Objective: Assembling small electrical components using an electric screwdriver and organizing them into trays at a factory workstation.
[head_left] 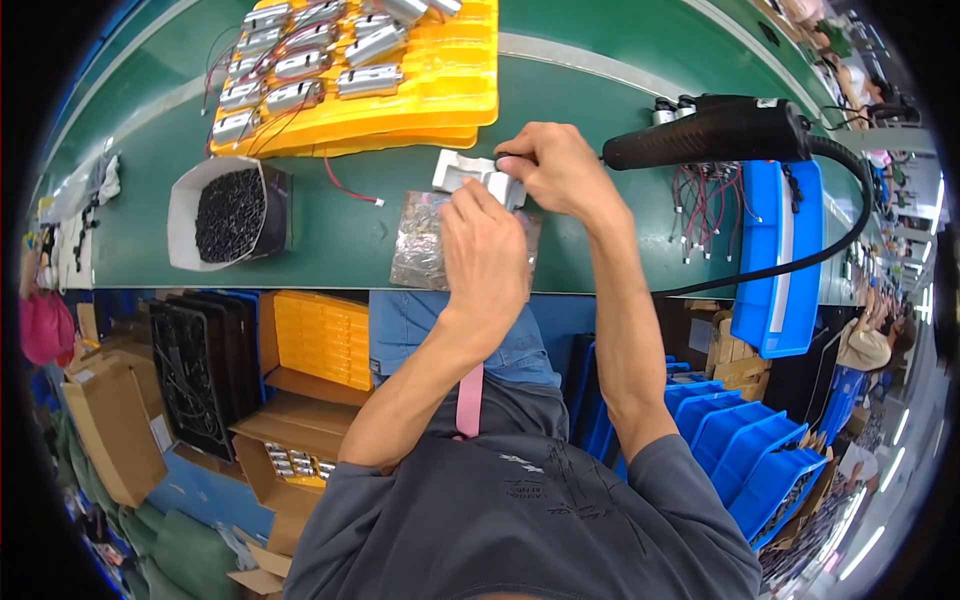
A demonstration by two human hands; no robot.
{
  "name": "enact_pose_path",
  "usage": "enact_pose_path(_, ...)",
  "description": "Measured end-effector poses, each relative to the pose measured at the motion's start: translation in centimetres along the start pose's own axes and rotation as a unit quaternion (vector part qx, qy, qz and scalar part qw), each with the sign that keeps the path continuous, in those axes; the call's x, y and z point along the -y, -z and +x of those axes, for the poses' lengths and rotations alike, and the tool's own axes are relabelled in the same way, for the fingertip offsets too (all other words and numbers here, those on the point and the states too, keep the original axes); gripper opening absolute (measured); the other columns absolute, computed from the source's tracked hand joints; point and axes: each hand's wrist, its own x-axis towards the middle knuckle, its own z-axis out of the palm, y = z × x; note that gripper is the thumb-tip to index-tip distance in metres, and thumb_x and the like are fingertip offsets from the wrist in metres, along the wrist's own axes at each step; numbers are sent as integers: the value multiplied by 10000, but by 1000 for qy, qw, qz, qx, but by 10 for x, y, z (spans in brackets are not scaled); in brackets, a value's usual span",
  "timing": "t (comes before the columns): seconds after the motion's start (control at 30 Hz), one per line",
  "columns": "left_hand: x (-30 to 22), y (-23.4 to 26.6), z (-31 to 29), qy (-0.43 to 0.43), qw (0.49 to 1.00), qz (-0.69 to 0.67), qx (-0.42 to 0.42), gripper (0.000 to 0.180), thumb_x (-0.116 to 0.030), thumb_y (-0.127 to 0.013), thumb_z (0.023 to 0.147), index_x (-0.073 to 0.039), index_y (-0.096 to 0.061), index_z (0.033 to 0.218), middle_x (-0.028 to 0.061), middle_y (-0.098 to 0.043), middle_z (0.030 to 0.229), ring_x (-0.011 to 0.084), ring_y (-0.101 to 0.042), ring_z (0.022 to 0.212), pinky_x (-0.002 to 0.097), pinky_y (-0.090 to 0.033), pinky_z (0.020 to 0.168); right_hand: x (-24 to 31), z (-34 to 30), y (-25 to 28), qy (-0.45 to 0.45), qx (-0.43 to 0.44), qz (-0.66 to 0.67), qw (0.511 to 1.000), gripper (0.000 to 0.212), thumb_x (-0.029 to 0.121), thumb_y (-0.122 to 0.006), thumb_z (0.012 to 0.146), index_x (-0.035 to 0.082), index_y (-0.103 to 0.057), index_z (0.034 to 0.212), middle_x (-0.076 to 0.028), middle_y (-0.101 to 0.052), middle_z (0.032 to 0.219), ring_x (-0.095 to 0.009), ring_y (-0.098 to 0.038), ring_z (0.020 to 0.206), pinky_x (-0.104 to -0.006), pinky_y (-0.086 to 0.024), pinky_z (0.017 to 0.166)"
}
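Observation:
A white block with a moulded hollow (460, 170) lies on the green bench, at the far edge of a flat pad wrapped in clear, shiny film (418, 245). My left hand (484, 235) has its fingers curled against the near side of the block, gripping it. Just beyond and to the right, my right hand (562, 172) is pinched closed over the block's right part. Something small and dark shows at its fingertips, too little of it to name. My fingers hide most of that end of the block.
Yellow trays (440, 95) bear several silver motors (300, 65) with wires. At left stands a container of small black pieces (230, 215). A black corded tool (710, 135) extends beside my right hand, near wired parts (705, 200) and a blue bin (780, 270).

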Motion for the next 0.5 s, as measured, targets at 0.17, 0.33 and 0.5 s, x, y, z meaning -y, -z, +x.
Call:
enact_pose_path(0.17,3,-9,-2,-13,1000,-15,-9,481,-98,-627,759,167,-431,1109,233,-488,970,337,-499,879,389,-422,770,-1,5,2,17,34,36,999,165,68,-648,754,-19,-675,891,-162,-640,817,-322,-613,742,-358,-472,671)
enact_pose_path(0.33,34,50,-1,-93,984,-79,-131,415,-109,-620,773,91,-487,1111,221,-517,1016,340,-504,927,390,-426,794,-2,-1,12,12,46,-24,999,212,67,-632,778,-28,-650,966,-168,-639,868,-313,-612,814,-342,-474,735)
enact_pose_path(0.5,146,150,19,163,969,-27,-183,258,-90,-636,787,52,-596,999,132,-597,779,190,-560,641,332,-466,614,9,-29,12,201,-129,-143,961,294,89,-616,800,-16,-609,1074,-157,-640,881,-314,-609,888,-357,-465,877)
